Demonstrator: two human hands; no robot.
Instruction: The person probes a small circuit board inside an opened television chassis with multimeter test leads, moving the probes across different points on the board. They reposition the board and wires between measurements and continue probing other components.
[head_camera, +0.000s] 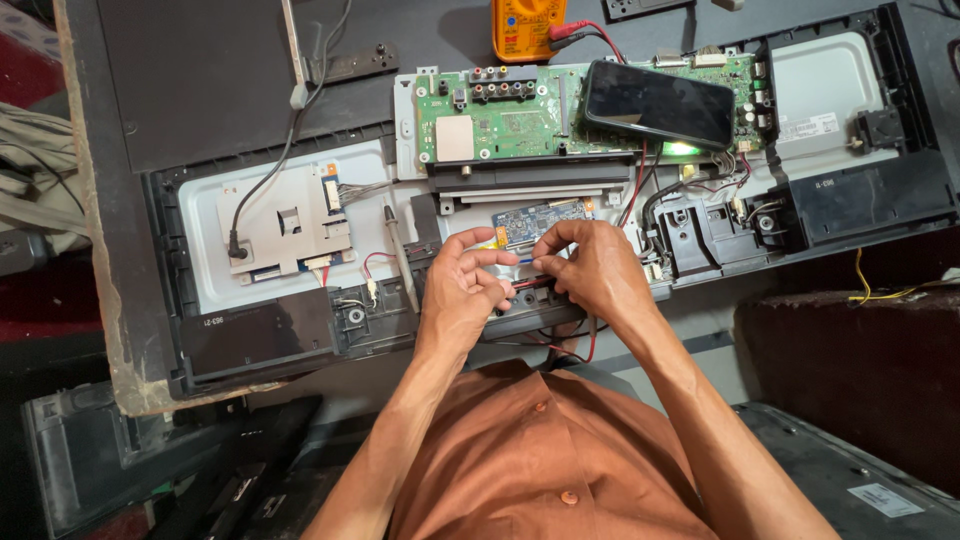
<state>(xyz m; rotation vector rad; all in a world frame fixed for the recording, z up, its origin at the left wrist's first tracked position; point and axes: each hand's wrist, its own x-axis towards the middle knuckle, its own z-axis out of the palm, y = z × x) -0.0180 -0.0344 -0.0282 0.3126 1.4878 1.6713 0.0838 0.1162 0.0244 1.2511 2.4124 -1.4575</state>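
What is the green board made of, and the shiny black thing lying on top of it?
The green board looks like a stiff circuit board with a matte green coat, dotted with small metal and plastic parts. The black phone on it seems glass-fronted: its face is smooth and glossy and reflects light. The orange meter behind looks like moulded plastic. Both hands pinch thin red probes, probably plastic-sleeved.

Left hand (462, 285), right hand (590, 268) pinching red probe (530, 285), blue board (540, 220) above

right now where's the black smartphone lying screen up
In the head view, the black smartphone lies upper right of centre on the green circuit board, right of the orange multimeter.
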